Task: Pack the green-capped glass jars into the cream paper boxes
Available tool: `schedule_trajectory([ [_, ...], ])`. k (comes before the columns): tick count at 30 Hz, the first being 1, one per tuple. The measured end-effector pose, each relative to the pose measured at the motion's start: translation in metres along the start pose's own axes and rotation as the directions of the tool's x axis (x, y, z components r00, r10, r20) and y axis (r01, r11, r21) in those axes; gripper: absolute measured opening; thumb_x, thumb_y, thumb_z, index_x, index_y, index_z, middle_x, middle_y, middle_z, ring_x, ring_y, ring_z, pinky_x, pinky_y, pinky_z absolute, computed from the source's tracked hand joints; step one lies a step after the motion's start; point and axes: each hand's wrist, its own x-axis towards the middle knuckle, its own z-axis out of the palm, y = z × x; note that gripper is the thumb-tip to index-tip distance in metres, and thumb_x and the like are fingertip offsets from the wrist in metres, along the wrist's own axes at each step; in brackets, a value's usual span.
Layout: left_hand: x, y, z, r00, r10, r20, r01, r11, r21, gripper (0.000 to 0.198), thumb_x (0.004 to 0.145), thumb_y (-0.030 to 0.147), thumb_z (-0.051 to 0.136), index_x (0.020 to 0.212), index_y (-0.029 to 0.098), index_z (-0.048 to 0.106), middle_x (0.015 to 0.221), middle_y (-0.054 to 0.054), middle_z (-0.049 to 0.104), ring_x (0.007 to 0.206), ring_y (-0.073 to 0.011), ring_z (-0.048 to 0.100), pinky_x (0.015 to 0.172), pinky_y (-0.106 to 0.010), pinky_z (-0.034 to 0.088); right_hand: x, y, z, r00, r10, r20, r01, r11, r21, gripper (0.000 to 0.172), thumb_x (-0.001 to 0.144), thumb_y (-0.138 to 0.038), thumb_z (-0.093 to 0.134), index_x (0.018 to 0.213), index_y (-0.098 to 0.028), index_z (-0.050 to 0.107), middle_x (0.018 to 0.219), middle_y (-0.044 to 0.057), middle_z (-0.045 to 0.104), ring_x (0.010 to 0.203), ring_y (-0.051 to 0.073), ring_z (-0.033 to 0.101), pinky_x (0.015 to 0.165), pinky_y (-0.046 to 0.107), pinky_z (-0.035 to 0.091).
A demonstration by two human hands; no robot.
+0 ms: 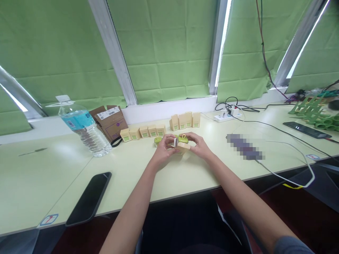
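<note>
Both hands meet over the table's middle. My left hand (164,148) and my right hand (199,145) together hold a small cream carton (182,147) with its flap open. A green rounded item (183,138) sits at the carton's top, under my right fingers. A second green item (158,140) lies on the table just left of my left hand. Behind them stands a row of small cream boxes with green labels (143,132), and a taller group of the same boxes (185,120) to the right.
A water bottle (84,127) and a brown cardboard box (109,121) stand at the left back. A black phone (89,197) lies near the front edge. A power strip (227,115) with cables, another phone (306,129) and green plastic parts (316,110) are on the right.
</note>
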Motion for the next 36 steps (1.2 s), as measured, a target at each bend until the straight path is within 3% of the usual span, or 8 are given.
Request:
schedule_trajectory([
  [11, -0.0012, 0.0004, -0.0008, 1.000, -0.015, 0.001, 0.015, 1.000, 0.006, 0.052, 0.069, 0.018, 0.083, 0.112, 0.025, 0.054, 0.111, -0.005, 0.068, 0.110, -0.0229, 0.065, 0.098, -0.040, 0.047, -0.0003, -0.0050, -0.0009, 0.996, 0.080, 0.046, -0.078, 0.996, -0.038, 0.041, 0.079, -0.034, 0.077, 0.119, -0.026, 0.070, 0.122, 0.007, 0.072, 0.111, 0.026, 0.067, 0.097, 0.043, 0.054],
  [15, -0.0003, -0.0011, -0.0010, 1.000, -0.001, -0.005, 0.001, 1.000, 0.004, 0.053, 0.069, 0.021, 0.085, 0.112, 0.025, 0.053, 0.114, -0.005, 0.068, 0.112, -0.0232, 0.064, 0.097, -0.040, 0.048, 0.0000, -0.0035, -0.0005, 0.996, 0.076, 0.037, -0.077, 0.997, 0.023, 0.039, 0.079, -0.034, 0.078, 0.117, -0.025, 0.071, 0.123, 0.007, 0.072, 0.113, 0.026, 0.067, 0.098, 0.043, 0.054],
  [21, -0.0007, -0.0020, -0.0012, 1.000, -0.010, 0.012, 0.010, 1.000, 0.003, 0.055, 0.070, 0.025, 0.087, 0.114, 0.025, 0.055, 0.117, -0.007, 0.068, 0.112, -0.0233, 0.065, 0.095, -0.038, 0.049, 0.0021, -0.0029, -0.0006, 0.989, 0.106, 0.106, -0.118, 0.986, 0.117, 0.037, 0.076, -0.040, 0.082, 0.109, -0.024, 0.073, 0.119, 0.007, 0.073, 0.113, 0.026, 0.067, 0.101, 0.044, 0.053],
  [27, -0.0005, -0.0014, 0.0002, 1.000, -0.027, 0.004, 0.027, 0.999, -0.023, 0.056, 0.068, 0.023, 0.088, 0.114, 0.024, 0.055, 0.118, -0.008, 0.068, 0.111, -0.0236, 0.065, 0.091, -0.037, 0.052, 0.0008, -0.0005, -0.0011, 0.986, 0.093, 0.139, -0.108, 0.988, 0.108, 0.020, 0.084, -0.042, 0.074, 0.086, -0.023, 0.076, 0.121, 0.009, 0.071, 0.118, 0.026, 0.065, 0.103, 0.044, 0.051],
  [36, 0.0011, -0.0052, -0.0028, 0.999, -0.028, -0.038, 0.027, 1.000, -0.016, 0.064, 0.072, 0.030, 0.087, 0.128, 0.026, 0.058, 0.122, -0.010, 0.069, 0.117, -0.0261, 0.064, 0.096, -0.041, 0.052, 0.0018, 0.0001, -0.0003, 0.985, 0.170, 0.036, -0.173, 0.978, 0.116, 0.036, 0.093, -0.056, 0.060, 0.108, -0.024, 0.065, 0.111, 0.006, 0.071, 0.103, 0.021, 0.066, 0.090, 0.036, 0.054],
])
